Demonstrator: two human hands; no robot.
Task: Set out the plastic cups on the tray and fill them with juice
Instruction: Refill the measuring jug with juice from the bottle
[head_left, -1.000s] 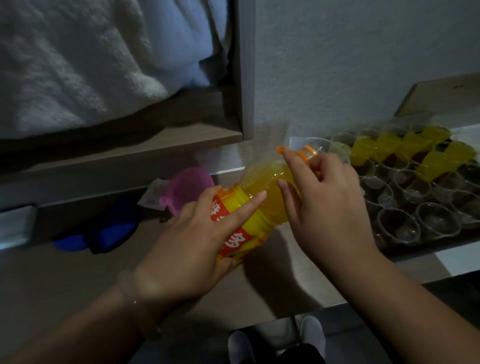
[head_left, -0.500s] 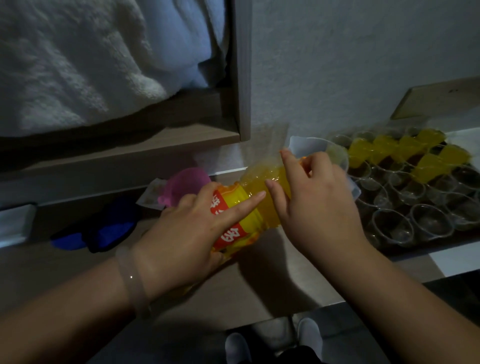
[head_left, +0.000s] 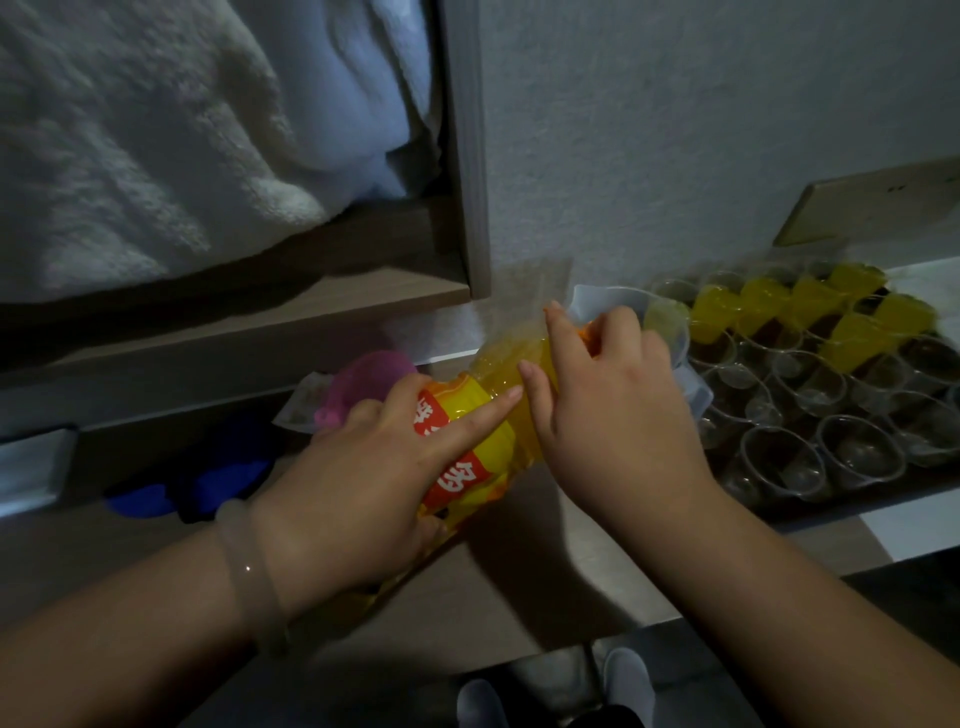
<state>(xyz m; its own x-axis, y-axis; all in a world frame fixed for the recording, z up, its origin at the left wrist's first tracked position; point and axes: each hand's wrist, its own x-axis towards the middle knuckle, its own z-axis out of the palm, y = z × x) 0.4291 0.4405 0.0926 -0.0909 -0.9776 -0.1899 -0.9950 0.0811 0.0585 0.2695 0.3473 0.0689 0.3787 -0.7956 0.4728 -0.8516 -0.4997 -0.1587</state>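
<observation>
A bottle of orange juice (head_left: 501, 421) with a yellow and red label lies tilted, its neck pointing to the upper right. My left hand (head_left: 363, 478) grips its body around the label. My right hand (head_left: 613, 400) covers the neck, fingers curled round the orange cap (head_left: 589, 332). To the right, a dark tray (head_left: 831, 506) holds several clear plastic cups (head_left: 779, 462); several cups at the back (head_left: 763, 301) are filled with yellow juice, the near ones stand empty. A clear measuring jug (head_left: 680, 338) sits just behind my right hand.
A pink cup (head_left: 371, 376) and a blue object (head_left: 208, 480) lie on the counter at the left. Above them a wooden shelf (head_left: 363, 296) carries white blankets (head_left: 156, 156). A grey wall (head_left: 701, 130) backs the counter. My shoes (head_left: 550, 691) show below the counter's edge.
Both hands and the bottle have drifted slightly down and left. My right hand has closed further over the cap, which showed more plainly a second ago.
</observation>
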